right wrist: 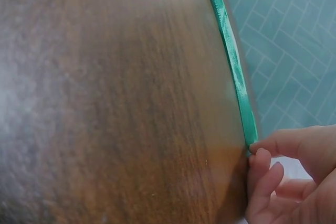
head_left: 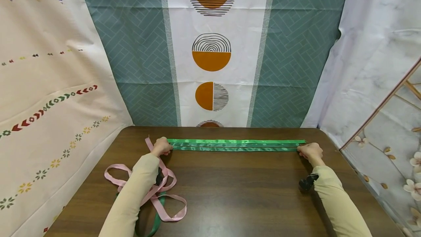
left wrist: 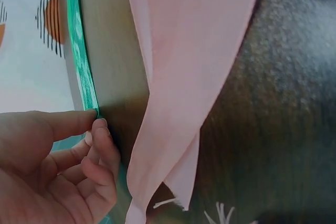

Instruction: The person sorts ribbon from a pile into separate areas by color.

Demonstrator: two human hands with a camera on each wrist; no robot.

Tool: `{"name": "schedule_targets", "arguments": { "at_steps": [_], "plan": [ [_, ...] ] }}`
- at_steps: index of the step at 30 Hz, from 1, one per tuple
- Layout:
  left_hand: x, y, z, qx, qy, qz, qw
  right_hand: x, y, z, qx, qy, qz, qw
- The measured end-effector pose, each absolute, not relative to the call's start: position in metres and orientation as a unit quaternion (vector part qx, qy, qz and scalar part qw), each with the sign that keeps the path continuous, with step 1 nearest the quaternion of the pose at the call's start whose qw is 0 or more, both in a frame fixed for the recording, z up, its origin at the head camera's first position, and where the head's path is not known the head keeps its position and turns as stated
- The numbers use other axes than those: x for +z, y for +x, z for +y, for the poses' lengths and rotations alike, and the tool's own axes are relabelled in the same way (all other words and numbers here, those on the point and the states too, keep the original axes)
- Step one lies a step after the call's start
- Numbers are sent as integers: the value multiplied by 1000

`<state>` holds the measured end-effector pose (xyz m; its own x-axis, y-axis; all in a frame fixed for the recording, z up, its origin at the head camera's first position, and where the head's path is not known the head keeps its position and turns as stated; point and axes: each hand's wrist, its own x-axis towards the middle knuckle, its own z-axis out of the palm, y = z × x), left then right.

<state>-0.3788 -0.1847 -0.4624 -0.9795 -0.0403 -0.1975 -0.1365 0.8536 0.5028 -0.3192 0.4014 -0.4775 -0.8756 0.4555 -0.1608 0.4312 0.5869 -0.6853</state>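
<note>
Green satin ribbon (head_left: 235,149) runs straight across the far part of the table in parallel lengths lying side by side. My left hand (head_left: 162,146) pinches its left end between thumb and forefinger. At the other end, my right hand (head_left: 310,151) pinches the ribbon's edge with thumb and fingertip. The left wrist view shows the green band (left wrist: 84,72) leading into the left thumb and finger. In the right wrist view, the green band (right wrist: 233,66) ends at the right fingertips. Pink ribbon (left wrist: 178,66) hangs broad and close beside the left hand.
Loose loops of pink ribbon (head_left: 179,215) lie around and under my left forearm. A darker green ribbon (head_left: 158,222) shows beneath them. The brown wooden table (head_left: 243,193) meets a patterned cloth backdrop (head_left: 141,101) at its far edge, with fabric hanging on both sides.
</note>
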Motion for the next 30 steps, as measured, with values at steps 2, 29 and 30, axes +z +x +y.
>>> {"name": "schedule_targets", "arguments": {
  "at_steps": [2,29,30],
  "plan": [
    [-462,-379,-185,266,-47,959,92,-476,-319,401,378,-249,-892,16],
    [-463,-375,-184,267,-45,960,77,-478,-318,404,393,-268,-880,11],
    [-464,-375,-184,269,-45,959,77,-477,-318,405,394,-268,-879,11]
  ]
}}
